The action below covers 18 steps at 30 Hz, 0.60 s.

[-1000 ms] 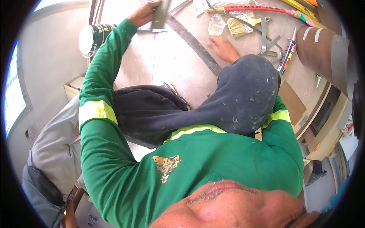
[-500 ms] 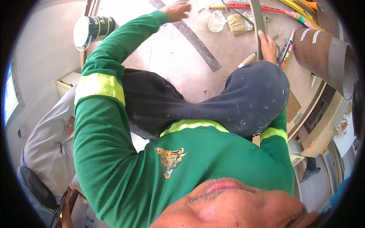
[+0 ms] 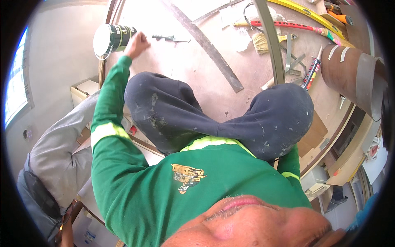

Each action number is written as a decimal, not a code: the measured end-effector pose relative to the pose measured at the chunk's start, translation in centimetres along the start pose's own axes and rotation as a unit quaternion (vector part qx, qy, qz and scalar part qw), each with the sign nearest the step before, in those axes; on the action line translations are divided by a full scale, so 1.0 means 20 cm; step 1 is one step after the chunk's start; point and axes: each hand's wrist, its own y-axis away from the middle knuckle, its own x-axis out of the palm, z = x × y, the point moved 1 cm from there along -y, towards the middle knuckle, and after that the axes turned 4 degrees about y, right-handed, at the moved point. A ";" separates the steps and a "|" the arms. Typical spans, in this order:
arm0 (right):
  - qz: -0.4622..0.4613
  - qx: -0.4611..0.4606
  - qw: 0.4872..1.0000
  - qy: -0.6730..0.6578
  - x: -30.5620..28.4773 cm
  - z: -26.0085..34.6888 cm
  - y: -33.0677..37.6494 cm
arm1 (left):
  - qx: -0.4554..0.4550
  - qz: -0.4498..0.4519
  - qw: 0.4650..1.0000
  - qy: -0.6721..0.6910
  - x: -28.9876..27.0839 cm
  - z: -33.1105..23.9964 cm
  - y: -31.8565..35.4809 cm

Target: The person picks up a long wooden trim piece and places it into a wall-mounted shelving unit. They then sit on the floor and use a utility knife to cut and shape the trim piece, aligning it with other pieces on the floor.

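Nearest the camera is the person's own chest in a green long-sleeved shirt [image 3: 173, 181] with pale reflective bands, and beyond it the two bent knees in dark paint-flecked trousers [image 3: 222, 119], resting on a pale wooden board [image 3: 214, 53] that serves as the work surface.

From the left shoulder the green sleeve runs up and away to the left hand [image 3: 135, 43], which is curled into a loose fist with the knuckles up. It lies right against the side of a paint can [image 3: 111, 38], a dark green tin with a white lid lying tipped toward the board's left edge. Whether the fingers actually grip the can or only touch it cannot be told. Just to the right of that hand, apart from it, a small green-handled tool [image 3: 169, 38] lies flat on the board.

The right hand is not visible: the right sleeve disappears behind the right knee, so its state cannot be told.

Farther out, a dark flat strip [image 3: 210, 49] crosses the board diagonally, and a long greyish bar [image 3: 271, 41] rises from behind the right knee toward the top edge. Beyond these lie a flat paintbrush [image 3: 263, 41], a sealant tube [image 3: 311, 73] and a long red tool [image 3: 288, 25]. At far right stands a brown rolled sheet [image 3: 349, 78].
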 end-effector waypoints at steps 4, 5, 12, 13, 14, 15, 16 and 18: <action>0.058 -0.013 0.997 -0.047 0.05 0.08 -0.12 | -0.043 0.263 0.947 -0.179 0.19 0.68 0.53; 0.038 -0.009 0.998 -0.053 0.04 0.05 -0.11 | -0.044 0.241 0.945 -0.218 0.22 0.46 0.42; 0.057 -0.064 0.994 -0.071 0.09 0.35 -0.16 | 0.170 -0.107 0.970 -0.137 0.26 0.07 0.33; 0.052 -0.083 0.994 -0.046 0.05 0.34 -0.18 | 0.220 -0.120 0.944 -0.215 0.29 0.04 0.24; 0.050 -0.092 0.994 -0.044 0.03 0.33 -0.18 | 0.199 -0.102 0.965 -0.135 0.33 0.03 0.17; 0.048 -0.101 0.993 -0.043 0.02 0.32 -0.19 | 0.178 -0.082 0.979 -0.056 0.37 0.04 0.08; 0.042 -0.110 0.992 -0.043 0.01 0.32 -0.18 | 0.158 -0.061 0.985 0.025 0.41 0.03 -0.01; 0.026 -0.091 0.995 -0.036 -0.02 0.33 -0.15 | 0.169 -0.058 0.983 0.051 0.44 -0.04 -0.14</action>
